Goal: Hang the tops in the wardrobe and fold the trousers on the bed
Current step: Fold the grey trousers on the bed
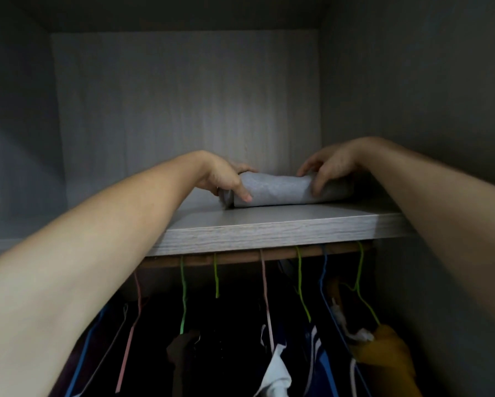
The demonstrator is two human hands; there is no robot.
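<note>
A folded grey garment (pixel 277 189), rolled into a compact bundle, lies on the upper wardrobe shelf (pixel 269 227). My left hand (pixel 226 179) grips its left end, thumb over the front and fingers on top. My right hand (pixel 326 167) grips its right end with fingers curled over the top and front. Both arms reach up into the shelf compartment. Below the shelf, tops hang from the wooden rail (pixel 240 257) on coloured hangers.
The shelf compartment has grey wood-grain walls, back panel (pixel 183 110) and side walls close on both sides. Under the shelf hang several hangers in green, pink and blue, with a mustard top (pixel 383 353), a white and blue top (pixel 277 371) and dark clothes.
</note>
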